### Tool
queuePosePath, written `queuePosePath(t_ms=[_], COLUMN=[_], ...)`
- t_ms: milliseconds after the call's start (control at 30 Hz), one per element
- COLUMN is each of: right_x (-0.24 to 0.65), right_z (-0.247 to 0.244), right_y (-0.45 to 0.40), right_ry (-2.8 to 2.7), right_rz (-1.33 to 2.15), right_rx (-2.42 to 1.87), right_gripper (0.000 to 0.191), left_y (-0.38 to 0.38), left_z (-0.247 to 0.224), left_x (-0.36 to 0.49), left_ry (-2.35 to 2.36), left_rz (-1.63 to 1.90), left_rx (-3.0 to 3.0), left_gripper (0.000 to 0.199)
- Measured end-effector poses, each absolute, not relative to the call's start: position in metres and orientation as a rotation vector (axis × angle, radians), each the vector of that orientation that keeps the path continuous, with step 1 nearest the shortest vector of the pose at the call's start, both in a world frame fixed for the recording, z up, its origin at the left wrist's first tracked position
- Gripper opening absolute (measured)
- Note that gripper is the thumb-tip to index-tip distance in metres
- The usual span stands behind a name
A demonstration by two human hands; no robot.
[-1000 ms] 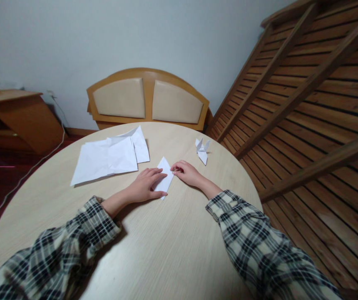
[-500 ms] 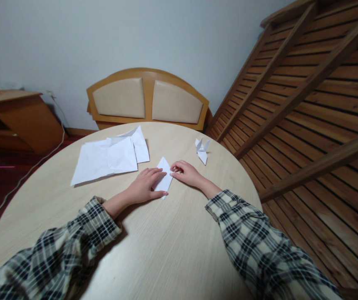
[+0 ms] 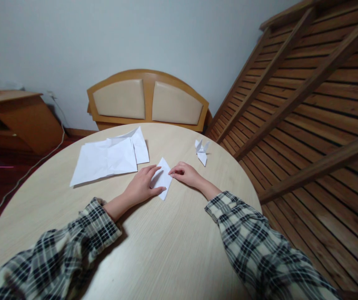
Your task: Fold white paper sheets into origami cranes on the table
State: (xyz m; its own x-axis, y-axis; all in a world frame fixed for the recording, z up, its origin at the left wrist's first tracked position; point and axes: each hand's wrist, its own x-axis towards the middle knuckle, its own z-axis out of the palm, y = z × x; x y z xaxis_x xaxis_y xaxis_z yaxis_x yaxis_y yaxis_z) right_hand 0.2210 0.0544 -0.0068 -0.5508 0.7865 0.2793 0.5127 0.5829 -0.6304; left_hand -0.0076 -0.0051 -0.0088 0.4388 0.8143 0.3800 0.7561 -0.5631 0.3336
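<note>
A diamond-shaped piece of folded white paper (image 3: 163, 178) lies on the table between my hands. At its left side rests my left hand (image 3: 144, 183), thumb and fingers spread apart, with the thumb reaching over the lower part of the paper. My right hand (image 3: 187, 174) pinches the paper's right corner between thumb and fingertips; the curled fingers hide the exact grip. A small folded paper crane (image 3: 201, 152) stands beyond my right hand, apart from it.
Creased white paper sheets (image 3: 107, 160) overlap on the left of the round wooden table (image 3: 154, 250). Behind it stands a padded headboard (image 3: 149, 100) against the wall. A slatted wooden structure (image 3: 307, 108) rises at the right, and a brown desk (image 3: 19, 116) stands at the far left.
My left hand has lifted its fingers off the middle of the folded paper and shifted slightly left, uncovering more of it. My right hand stays at the right corner.
</note>
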Motion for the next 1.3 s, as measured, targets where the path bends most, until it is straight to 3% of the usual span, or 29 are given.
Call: queuePosePath(t_ms=[233,867,1300], right_x=[0.22,0.219,0.22], right_z=[-0.007,-0.004,-0.006], right_y=[0.055,0.053,0.055], right_ry=[-2.268,-2.27,-2.273], right_rz=[0.658,0.658,0.655], right_rx=[-1.036,-1.054,-1.048], right_gripper=[0.011,0.011,0.011], left_y=[-0.003,0.003,-0.004], left_z=[-0.001,-0.009,0.004], left_x=[-0.013,-0.015,-0.01], left_ry=[1.702,1.777,1.753], left_rz=[0.808,0.799,0.791], left_rx=[2.591,2.523,2.529], left_gripper=[0.046,0.042,0.028])
